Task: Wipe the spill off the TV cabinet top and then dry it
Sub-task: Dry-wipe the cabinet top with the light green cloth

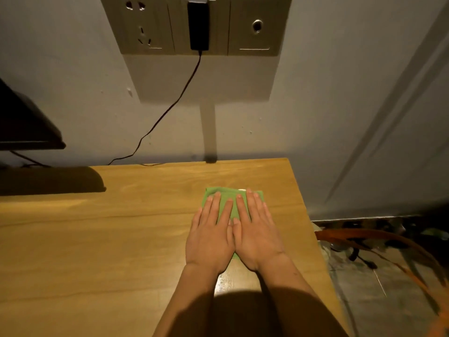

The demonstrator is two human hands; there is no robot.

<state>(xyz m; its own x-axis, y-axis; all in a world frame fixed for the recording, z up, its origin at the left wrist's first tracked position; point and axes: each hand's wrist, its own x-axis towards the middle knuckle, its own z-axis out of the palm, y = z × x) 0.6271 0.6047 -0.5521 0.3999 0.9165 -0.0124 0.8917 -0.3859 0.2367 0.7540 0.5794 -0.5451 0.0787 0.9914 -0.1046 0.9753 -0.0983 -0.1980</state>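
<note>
A green cloth (229, 196) lies flat on the wooden TV cabinet top (121, 239), near its right end. My left hand (211, 237) and my right hand (255, 234) rest side by side on the cloth, palms down, fingers stretched out and pressing it to the wood. Most of the cloth is hidden under the hands; only its far edge and a sliver between the wrists show. A small wet glint (241, 190) shows at the cloth's far edge. A faint damp sheen (224, 283) lies on the wood between my forearms.
The TV's dark corner (26, 127) hangs over the cabinet's left end and casts a shadow. A wall socket panel (194, 25) holds a black adapter (198, 27) whose cable (170, 108) drops behind the cabinet. The cabinet's right edge (313, 239) borders floor clutter with an orange hose (379, 242).
</note>
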